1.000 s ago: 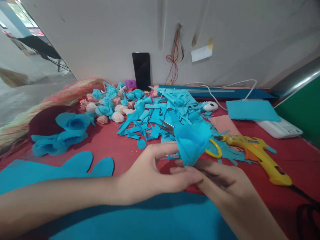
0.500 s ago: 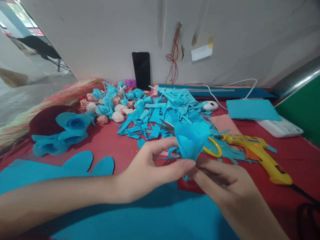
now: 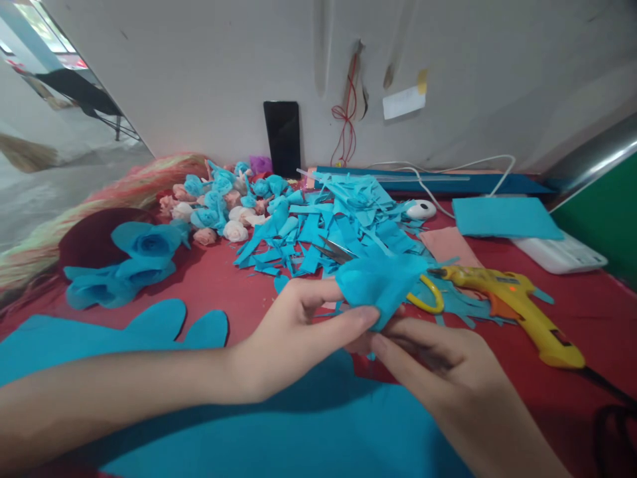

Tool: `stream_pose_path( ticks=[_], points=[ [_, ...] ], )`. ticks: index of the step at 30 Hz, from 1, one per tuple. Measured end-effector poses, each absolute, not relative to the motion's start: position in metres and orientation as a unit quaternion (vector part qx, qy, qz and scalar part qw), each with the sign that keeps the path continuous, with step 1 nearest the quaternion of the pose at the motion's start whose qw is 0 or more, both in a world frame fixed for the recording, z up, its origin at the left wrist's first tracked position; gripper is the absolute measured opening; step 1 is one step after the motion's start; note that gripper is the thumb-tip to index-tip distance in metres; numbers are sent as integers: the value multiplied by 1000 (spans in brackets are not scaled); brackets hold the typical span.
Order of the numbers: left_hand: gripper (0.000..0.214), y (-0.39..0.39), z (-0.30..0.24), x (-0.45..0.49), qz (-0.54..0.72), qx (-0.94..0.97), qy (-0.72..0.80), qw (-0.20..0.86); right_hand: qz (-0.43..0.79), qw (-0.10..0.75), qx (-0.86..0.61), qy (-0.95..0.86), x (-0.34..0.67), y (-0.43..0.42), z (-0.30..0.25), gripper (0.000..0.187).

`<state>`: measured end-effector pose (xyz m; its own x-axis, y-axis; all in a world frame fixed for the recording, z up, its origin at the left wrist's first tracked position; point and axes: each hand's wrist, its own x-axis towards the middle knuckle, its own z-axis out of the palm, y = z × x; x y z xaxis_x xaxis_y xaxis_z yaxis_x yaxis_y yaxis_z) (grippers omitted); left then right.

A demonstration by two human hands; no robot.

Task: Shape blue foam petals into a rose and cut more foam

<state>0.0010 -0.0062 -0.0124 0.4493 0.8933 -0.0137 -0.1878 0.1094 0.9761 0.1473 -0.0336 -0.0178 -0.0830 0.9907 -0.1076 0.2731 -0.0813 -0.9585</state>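
Left hand (image 3: 303, 338) and right hand (image 3: 448, 365) meet, fingers closed around the narrow base of the blue paper flower (image 3: 381, 282), above the worktop (image 3: 219, 273), well in from its far edge. I judge petal-wrapping is underway; next calls for a steady pinch.

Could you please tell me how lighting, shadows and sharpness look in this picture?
Head view: window washed out, upper left; glare along the silver edge at right; a soft shadow on the blue sheet below the left forearm; petal detail soft on the blue paper flower.
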Motion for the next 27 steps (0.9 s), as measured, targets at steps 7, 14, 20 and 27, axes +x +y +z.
stream_pose_path(
  ticks=[7,14,20,27],
  points=[
    [18,-4,-13,0,385,532,342,672,485,371,-571,-549,148,-34,-16,18],
    [21,-7,-20,0,405,592,326,616,430,359,-607,-564,151,-33,-13,25],
    [32,-5,-22,-4,500,567,355,550,481,382,-562,-554,153,-30,-11,21],
    [12,7,-18,-8,522,559,355,537,546,424,-499,-523,162,-21,-11,23]
  ],
)
